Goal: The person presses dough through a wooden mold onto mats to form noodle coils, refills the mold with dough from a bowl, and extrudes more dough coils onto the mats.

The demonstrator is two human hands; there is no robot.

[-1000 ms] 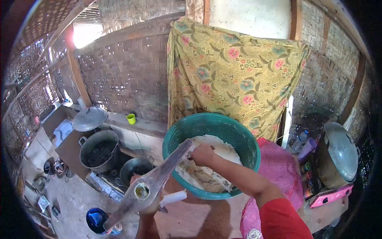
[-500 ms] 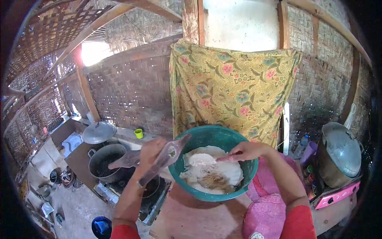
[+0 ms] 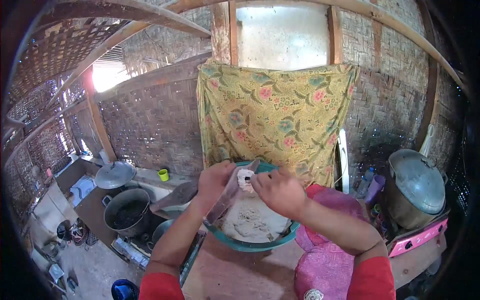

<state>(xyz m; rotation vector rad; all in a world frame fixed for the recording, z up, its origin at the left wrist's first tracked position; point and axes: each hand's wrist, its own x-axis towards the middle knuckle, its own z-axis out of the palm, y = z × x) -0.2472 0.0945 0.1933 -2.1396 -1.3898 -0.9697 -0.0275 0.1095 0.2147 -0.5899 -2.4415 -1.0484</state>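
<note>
My left hand [image 3: 215,181] is closed round a long brownish-purple strip-like wrapper [image 3: 223,205], folded open at its top, with pointed ends; leaf or plastic, I cannot tell. White stuff [image 3: 245,176] shows in its opening. At that opening, the fingers of my right hand [image 3: 282,192] are bent together, a small dark bit at their tips; what they grip is mostly hidden. Both hands are over a green basin [image 3: 250,247]. Inside it lies a pale, crumbly or powdery mass [image 3: 250,222], possibly flour or grated food.
The basin stands on a wooden table [image 3: 225,277] beside pink sacks [image 3: 327,267]. Left are a dark pot [image 3: 127,212], a lid [image 3: 115,175] and a yellow-green cup [image 3: 163,175]. Right, a large lidded pot [image 3: 415,200] sits on a pink-fronted stove [image 3: 417,239]. A patterned cloth [image 3: 275,115] hangs behind.
My right hand has moved up from the white mass to the wrapper's opening, where white stuff now shows. My left hand has brought the wrapper over the basin. The camera view has shifted.
</note>
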